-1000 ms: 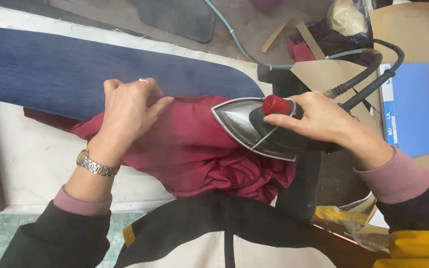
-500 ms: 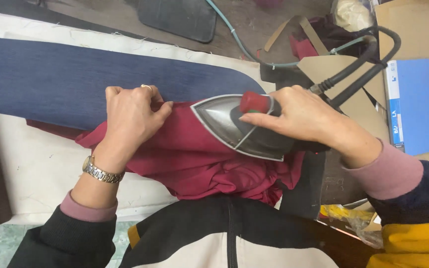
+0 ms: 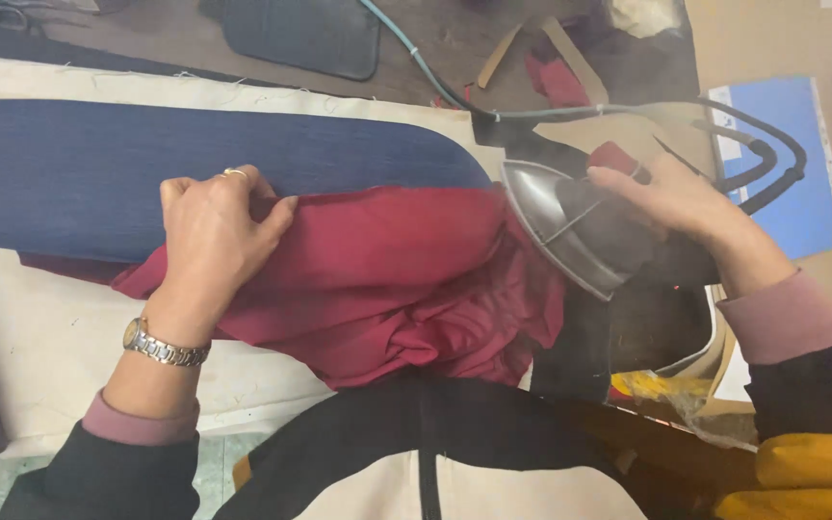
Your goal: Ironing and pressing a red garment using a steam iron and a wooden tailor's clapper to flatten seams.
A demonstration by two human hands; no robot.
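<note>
Blue plastic folder lies on brown cardboard past my ironing board's right end. Dark grey pad sits on the floor beyond the board's far edge, teal hose running beside it. Crumpled yellow plastic near the right corner.

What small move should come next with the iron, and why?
Probably glide the iron left onto the dark red cloth. The right hand has its grip on the handle at the cloth's right edge, and the left hand pins the cloth on the blue ironing board, with a flat stretch between them.
</note>
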